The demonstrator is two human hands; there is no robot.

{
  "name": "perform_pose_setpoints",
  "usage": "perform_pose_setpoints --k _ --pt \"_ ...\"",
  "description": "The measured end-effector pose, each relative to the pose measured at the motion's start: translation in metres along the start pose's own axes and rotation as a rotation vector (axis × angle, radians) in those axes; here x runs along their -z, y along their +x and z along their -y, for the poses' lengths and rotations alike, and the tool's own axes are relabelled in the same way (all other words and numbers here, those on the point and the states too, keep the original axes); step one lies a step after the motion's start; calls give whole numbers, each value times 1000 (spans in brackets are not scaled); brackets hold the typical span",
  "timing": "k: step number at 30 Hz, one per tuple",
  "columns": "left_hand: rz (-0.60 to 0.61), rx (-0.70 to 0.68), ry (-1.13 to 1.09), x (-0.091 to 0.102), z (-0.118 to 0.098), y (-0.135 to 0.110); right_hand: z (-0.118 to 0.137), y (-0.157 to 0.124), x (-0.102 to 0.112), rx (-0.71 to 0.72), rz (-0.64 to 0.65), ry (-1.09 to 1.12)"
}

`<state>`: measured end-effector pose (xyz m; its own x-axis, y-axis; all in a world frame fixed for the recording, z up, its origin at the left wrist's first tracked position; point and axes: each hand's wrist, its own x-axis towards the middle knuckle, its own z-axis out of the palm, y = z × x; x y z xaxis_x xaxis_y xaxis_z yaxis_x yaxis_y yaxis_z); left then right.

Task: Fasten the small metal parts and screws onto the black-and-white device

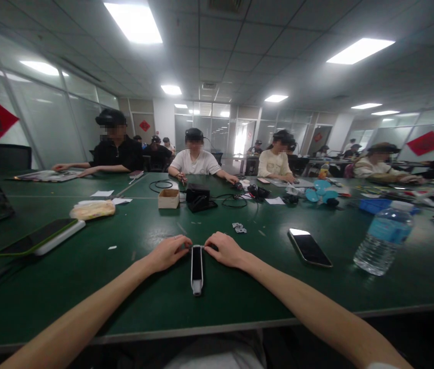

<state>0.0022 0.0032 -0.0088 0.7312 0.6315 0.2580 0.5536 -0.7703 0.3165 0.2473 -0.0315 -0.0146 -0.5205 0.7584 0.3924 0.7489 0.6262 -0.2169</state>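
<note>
A slim white and black device (197,269) lies lengthwise on the green table (124,287) in front of me. My left hand (169,252) rests at its far end on the left side, fingers curled against it. My right hand (224,249) mirrors it on the right, fingertips pinching the same far end. Both hands touch the device's top edge. A few small metal parts (239,227) lie just beyond my hands.
A black phone (309,247) lies to the right and a water bottle (384,237) on its side further right. A phone on a white block (40,238) sits left. A cardboard box (168,198) and black gadget (199,198) stand mid-table. Several people sit opposite.
</note>
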Motion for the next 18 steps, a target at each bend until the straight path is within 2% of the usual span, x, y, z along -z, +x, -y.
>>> perform_pose_setpoints --k 9,14,18 --pt "6 -3 33 -1 4 1 -9 1 11 3 -4 -58" --pt "-16 -12 34 0 4 0 -40 0 32 -152 -59 -262" --pt "-34 -7 33 1 3 -1 -71 -7 46 -336 -2 -397"
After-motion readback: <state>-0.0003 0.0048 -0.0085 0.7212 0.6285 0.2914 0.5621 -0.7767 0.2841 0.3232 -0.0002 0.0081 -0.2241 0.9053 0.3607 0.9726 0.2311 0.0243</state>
